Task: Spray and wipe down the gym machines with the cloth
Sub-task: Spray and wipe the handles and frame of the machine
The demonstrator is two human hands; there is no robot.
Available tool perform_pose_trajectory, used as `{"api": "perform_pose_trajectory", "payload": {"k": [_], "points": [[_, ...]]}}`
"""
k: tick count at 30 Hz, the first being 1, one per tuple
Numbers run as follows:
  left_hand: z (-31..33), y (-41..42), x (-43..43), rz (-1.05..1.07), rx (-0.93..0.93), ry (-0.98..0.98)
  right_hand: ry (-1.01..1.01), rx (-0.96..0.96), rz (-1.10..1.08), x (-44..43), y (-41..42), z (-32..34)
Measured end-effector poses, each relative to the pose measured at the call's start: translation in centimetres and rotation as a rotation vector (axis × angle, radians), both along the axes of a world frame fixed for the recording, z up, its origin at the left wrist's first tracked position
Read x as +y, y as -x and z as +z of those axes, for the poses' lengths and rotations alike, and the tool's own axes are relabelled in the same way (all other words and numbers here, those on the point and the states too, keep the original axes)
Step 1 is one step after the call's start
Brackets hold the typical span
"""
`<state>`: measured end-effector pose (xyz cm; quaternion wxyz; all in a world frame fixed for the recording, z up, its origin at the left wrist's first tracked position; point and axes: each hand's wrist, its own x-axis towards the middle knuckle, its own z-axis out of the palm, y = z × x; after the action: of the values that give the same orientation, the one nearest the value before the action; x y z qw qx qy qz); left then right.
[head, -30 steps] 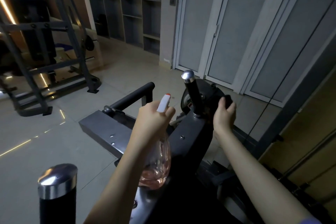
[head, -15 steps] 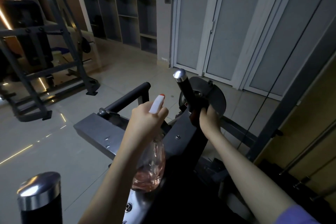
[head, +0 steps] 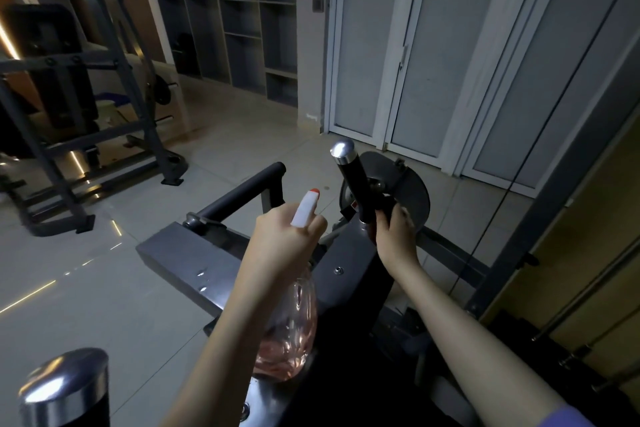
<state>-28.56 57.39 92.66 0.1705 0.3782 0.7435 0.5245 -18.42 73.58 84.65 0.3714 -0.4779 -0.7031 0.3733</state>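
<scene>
My left hand (head: 287,239) grips a clear spray bottle (head: 292,336) with pink liquid; its white nozzle with a red tip points away from me toward the machine. My right hand (head: 394,236) holds a dark cloth (head: 385,205) against the lower end of the black handle (head: 355,184), which has a chrome cap. The cloth is mostly hidden by my fingers. Behind the handle sits the machine's grey round disc (head: 412,184). The grey machine frame (head: 187,260) spreads below both hands.
A second chrome-capped handle (head: 64,388) stands at the lower left. A dark weight rack (head: 69,135) is on the tiled floor at left. Grey shelves (head: 242,28) and white doors (head: 415,45) are behind. A thin cable (head: 502,191) and a slanted post (head: 554,184) run at right.
My right hand with the cloth has come off the round disc and moved down and left to the base of the black handle. My left hand keeps the bottle in about the same place.
</scene>
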Motion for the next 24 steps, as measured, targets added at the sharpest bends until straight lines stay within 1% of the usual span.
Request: {"api": "perform_pose_trajectory", "payload": {"k": [1,3,5,7,10,13,19,22,24], "points": [[0.0,0.0,0.0,0.0,-0.005,-0.006,0.036,0.05,-0.026,-0.2,0.0,0.7],[0.1,-0.2,0.0,-0.008,0.006,-0.002,0.092,0.223,-0.072,-0.2,0.7,2.9],[0.2,-0.3,0.0,-0.022,0.034,0.004,0.007,0.386,-0.016,0.1,2.4,5.3],[0.2,-0.2,0.1,-0.028,0.042,0.008,-0.076,0.446,0.07,0.2,4.3,6.4],[0.0,0.1,0.1,-0.017,0.002,-0.005,-0.063,0.472,0.045,-0.2,4.6,4.4],[0.1,0.0,0.1,-0.018,-0.013,-0.004,-0.06,0.373,0.034,-0.5,3.4,1.9],[0.4,-0.2,0.1,-0.017,0.008,0.011,-0.183,0.218,0.072,0.2,2.2,1.0],[0.5,-0.3,-0.1,0.024,-0.003,0.003,-0.231,0.058,0.076,0.2,0.8,-0.7],[0.5,-0.5,-0.2,0.038,-0.008,0.0,-0.212,-0.033,0.083,0.3,-0.2,-1.1]]}}
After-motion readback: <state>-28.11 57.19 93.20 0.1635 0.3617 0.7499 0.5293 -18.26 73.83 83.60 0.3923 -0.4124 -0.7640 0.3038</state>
